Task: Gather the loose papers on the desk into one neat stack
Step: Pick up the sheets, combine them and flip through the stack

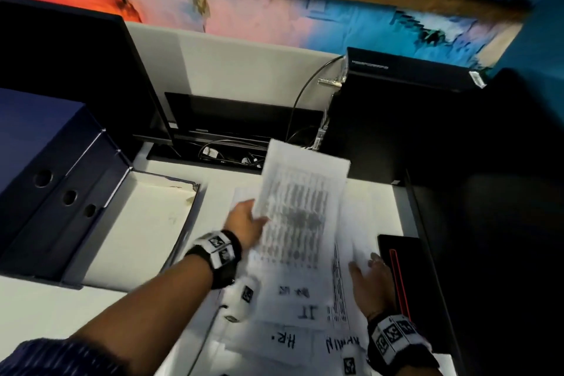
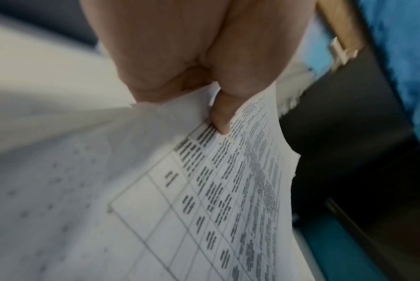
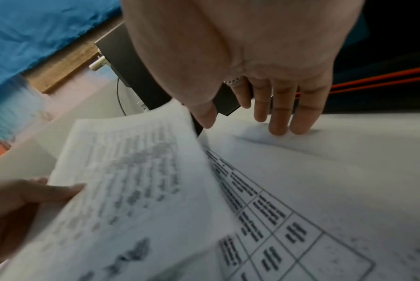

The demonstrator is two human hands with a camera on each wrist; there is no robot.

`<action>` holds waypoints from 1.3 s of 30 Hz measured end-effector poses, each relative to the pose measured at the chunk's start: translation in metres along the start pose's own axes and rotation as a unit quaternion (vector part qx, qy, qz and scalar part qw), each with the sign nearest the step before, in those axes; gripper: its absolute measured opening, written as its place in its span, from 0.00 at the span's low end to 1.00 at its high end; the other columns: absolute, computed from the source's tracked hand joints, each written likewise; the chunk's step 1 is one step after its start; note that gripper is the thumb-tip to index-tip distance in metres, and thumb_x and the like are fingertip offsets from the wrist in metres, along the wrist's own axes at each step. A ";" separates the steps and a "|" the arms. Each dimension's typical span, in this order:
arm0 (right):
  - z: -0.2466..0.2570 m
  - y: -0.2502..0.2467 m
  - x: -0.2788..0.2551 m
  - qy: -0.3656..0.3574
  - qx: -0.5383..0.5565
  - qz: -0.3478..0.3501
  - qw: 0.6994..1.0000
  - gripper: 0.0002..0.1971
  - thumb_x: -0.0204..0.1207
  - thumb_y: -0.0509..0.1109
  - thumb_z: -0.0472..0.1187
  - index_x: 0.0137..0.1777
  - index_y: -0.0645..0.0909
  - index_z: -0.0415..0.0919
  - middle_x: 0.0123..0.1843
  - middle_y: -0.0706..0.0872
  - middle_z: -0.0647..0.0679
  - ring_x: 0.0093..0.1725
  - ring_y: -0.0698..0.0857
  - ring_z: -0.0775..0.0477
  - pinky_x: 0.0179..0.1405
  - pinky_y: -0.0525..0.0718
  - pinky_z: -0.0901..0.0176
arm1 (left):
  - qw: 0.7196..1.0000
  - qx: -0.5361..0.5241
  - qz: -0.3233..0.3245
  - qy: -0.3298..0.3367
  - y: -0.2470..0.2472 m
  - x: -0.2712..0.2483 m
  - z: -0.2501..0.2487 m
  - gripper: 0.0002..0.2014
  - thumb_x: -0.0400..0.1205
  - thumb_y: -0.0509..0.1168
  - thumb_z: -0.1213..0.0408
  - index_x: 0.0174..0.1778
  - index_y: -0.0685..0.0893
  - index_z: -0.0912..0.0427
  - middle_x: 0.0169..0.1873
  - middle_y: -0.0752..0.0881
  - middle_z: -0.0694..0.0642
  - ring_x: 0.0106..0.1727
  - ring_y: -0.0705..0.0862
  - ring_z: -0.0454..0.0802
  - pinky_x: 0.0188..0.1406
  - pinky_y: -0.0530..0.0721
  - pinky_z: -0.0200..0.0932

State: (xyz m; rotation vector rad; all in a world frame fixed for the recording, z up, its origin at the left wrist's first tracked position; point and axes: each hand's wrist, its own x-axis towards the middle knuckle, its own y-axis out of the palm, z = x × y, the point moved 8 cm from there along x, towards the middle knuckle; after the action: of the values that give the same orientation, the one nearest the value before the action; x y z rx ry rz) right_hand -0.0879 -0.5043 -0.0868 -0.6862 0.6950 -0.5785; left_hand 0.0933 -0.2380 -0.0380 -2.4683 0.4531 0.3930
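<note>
The left hand [image 1: 244, 223] pinches a white printed sheet with a blurred table [image 1: 300, 201] by its left edge, thumb on top, lifting it above the white counter [image 1: 128, 293]. The right hand [image 1: 370, 284] presses spread, straight fingers [image 3: 279, 121] flat on the loose white papers [image 1: 293, 302] lying overlapped on the counter. Handwriting there reads "IT", "H.R." and "ADMIN". How many sheets there are cannot be counted. Three dark blue box files [image 1: 55, 180] stand at the left.

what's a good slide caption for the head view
Left hand lifts a printed sheet while right hand presses flat on the loose papers.
</note>
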 end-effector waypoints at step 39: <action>0.055 0.038 -0.033 -0.041 -0.093 -0.052 0.993 0.33 0.72 0.74 0.32 0.76 0.66 0.45 0.63 0.84 0.38 0.57 0.85 0.36 0.52 0.85 0.46 | 0.981 -0.032 -0.183 -0.049 -0.170 -0.027 0.055 0.05 0.83 0.68 0.66 0.44 0.84 0.65 0.30 0.86 0.61 0.26 0.82 0.55 0.25 0.82 0.41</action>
State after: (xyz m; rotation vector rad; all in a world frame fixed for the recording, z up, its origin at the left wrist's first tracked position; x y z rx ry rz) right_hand -0.0592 -0.4373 -0.0711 -0.9186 0.6434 -0.5823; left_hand 0.1284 -0.0685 0.0143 -2.5109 -0.0586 0.3769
